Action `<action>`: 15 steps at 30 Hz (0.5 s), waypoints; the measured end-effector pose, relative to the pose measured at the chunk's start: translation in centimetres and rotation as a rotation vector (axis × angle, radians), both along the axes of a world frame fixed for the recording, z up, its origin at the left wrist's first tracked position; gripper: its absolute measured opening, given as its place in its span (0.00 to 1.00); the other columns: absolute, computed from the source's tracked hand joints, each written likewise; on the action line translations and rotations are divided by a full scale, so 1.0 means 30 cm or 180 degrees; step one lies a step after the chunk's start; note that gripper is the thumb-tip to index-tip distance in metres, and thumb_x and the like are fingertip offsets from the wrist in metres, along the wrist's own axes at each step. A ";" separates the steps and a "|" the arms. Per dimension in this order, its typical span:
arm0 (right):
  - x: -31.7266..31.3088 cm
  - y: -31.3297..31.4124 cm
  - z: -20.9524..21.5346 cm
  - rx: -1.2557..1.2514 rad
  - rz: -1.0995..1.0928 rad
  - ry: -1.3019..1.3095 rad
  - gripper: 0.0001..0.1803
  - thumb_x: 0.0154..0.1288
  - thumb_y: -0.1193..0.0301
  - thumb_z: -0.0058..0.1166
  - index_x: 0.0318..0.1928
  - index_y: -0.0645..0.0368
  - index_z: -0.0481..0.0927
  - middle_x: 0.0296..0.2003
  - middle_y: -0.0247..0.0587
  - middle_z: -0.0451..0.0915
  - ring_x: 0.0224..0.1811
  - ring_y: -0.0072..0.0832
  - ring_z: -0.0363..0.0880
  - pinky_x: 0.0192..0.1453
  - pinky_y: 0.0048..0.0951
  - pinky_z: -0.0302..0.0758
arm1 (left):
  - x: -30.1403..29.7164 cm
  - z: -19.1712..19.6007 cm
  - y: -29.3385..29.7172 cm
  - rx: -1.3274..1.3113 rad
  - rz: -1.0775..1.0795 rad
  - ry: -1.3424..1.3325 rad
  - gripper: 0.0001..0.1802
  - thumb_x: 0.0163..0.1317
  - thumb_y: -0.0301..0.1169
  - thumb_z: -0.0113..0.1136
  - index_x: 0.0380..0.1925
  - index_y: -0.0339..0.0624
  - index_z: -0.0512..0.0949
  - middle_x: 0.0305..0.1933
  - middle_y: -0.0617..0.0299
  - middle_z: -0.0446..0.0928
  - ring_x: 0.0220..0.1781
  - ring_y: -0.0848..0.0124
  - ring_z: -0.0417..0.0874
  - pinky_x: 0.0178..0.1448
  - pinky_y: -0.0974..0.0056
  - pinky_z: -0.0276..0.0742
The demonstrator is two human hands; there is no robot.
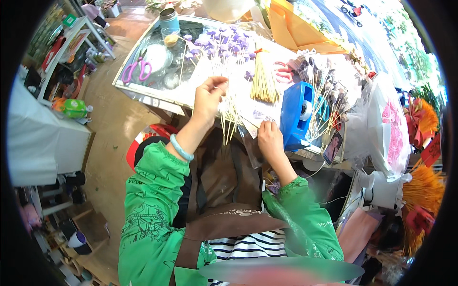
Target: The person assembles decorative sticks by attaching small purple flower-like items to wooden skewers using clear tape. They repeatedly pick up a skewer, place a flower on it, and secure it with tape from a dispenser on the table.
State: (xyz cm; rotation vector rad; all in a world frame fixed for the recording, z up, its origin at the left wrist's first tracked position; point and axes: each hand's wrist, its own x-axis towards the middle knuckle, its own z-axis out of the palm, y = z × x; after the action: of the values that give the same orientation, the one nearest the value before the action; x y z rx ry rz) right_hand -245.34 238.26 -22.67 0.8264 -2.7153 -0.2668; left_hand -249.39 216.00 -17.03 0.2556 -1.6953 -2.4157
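My left hand (pixel 209 99) is raised over the table's near edge, its fingers curled together beside the thin stems of several purple flowers (pixel 224 42). Glare washes out its fingertips, so I cannot make out what they pinch. Below it, the pale stick ends (pixel 230 120) jut over the edge. My right hand (pixel 271 138) is closed at the edge, left of a blue tape dispenser (pixel 292 117); its fingers hide whatever they grip. A clear plastic sheet (pixel 249 145) hangs beside that hand. Between and beyond both hands lies a bundle of pale sticks (pixel 264 78), tied with red at the top.
Purple-handled scissors (pixel 138 71) and a teal bottle (pixel 169 20) are on the glass-topped table (pixel 148 95)'s left. Red-handled scissors (pixel 284 72) and dark flowers on sticks (pixel 319 81) crowd the right, near a wrapped pink bouquet (pixel 393 128). Orange paper (pixel 300 28) lies behind.
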 end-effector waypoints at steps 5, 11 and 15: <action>0.011 -0.002 0.014 -0.0194 0.0228 0.0031 0.04 0.47 0.73 0.48 0.26 0.60 0.72 0.26 0.39 0.68 0.32 0.32 0.70 0.34 0.29 0.70 | -0.056 -0.053 0.025 -0.0803 -0.0962 0.0458 0.09 0.62 0.25 0.54 0.41 0.36 0.76 0.33 0.67 0.77 0.35 0.79 0.74 0.43 0.72 0.71; 0.009 -0.041 0.018 -0.0496 -0.0185 0.0039 0.03 0.48 0.73 0.48 0.23 0.55 0.69 0.25 0.39 0.69 0.31 0.33 0.71 0.34 0.32 0.68 | -0.099 -0.050 -0.027 -0.1386 -0.1003 0.0632 0.08 0.59 0.27 0.56 0.36 0.35 0.77 0.26 0.65 0.77 0.27 0.80 0.73 0.33 0.72 0.70; 0.044 -0.013 0.061 -0.0389 -0.0592 0.0163 0.01 0.50 0.72 0.48 0.25 0.54 0.71 0.27 0.37 0.71 0.33 0.33 0.71 0.35 0.31 0.67 | -0.086 -0.039 -0.018 -0.1172 -0.1071 0.0619 0.06 0.57 0.26 0.57 0.33 0.35 0.77 0.26 0.59 0.78 0.25 0.73 0.76 0.33 0.69 0.72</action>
State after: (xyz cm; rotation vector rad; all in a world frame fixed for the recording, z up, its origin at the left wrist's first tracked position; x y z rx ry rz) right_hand -244.02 237.85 -20.83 0.5272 -2.7310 -0.1566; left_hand -251.98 215.45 -18.19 -0.3291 -2.1789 -2.1775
